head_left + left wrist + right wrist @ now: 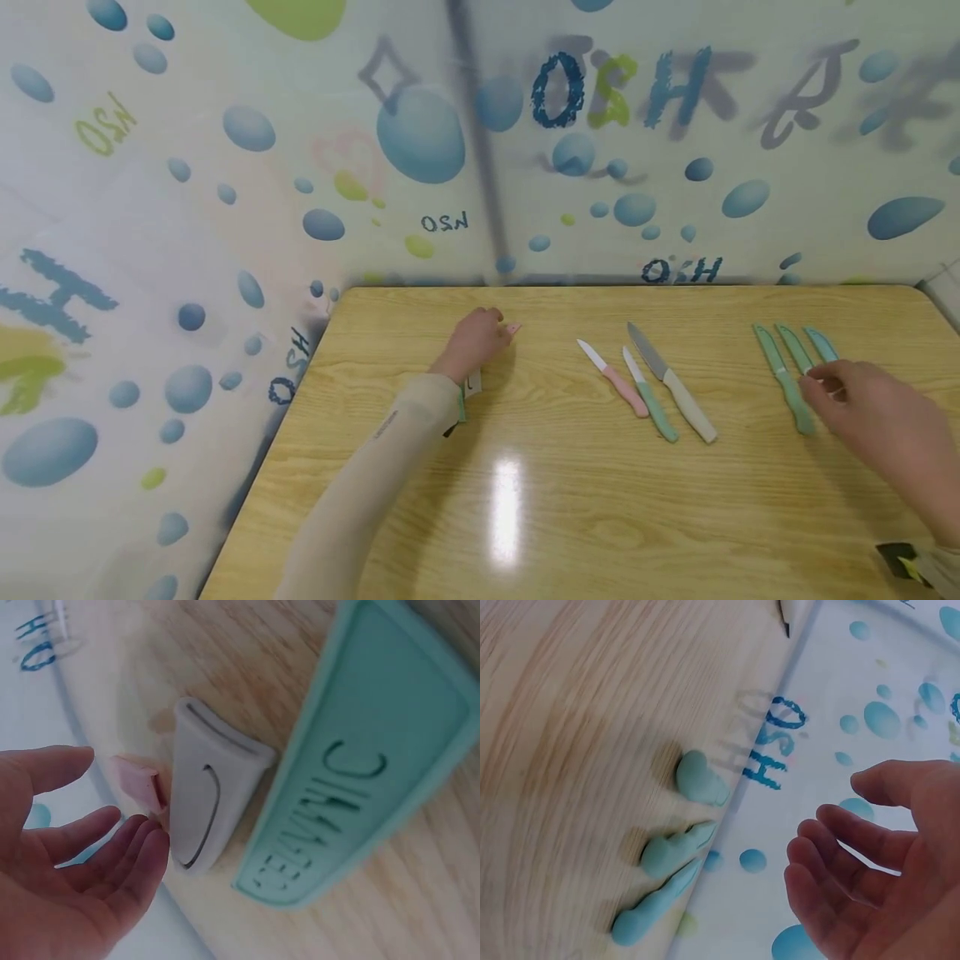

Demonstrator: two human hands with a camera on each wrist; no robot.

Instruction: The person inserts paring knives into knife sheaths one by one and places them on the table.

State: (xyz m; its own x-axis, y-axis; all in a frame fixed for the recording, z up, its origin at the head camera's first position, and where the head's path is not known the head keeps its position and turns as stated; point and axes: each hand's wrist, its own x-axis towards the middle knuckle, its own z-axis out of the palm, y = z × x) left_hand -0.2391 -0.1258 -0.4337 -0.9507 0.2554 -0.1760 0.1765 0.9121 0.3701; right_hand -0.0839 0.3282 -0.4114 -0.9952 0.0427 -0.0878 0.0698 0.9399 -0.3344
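My left hand (474, 342) hovers over the back left of the table, fingers loosely bent. Its fingertips are near a small pink knife sheath (139, 784). Beside that lie a white sheath (225, 776) with a curved slot and a larger green sheath (352, 697) lettered CERAMIC. In the head view the forearm partly hides these sheaths. At the right, my right hand (877, 412) hangs over several slim knife-shaped tools, with nothing in its loosely curled fingers. Two are green (782, 375) and one is blue (652, 907); the hand overlaps part of them in the head view.
Between the hands lie three knives: one with a pink handle (626, 392), one with a green handle (657, 412) and a larger one with a cream handle (692, 407). A patterned wall covering (570, 200) rises behind the wooden table (600, 517).
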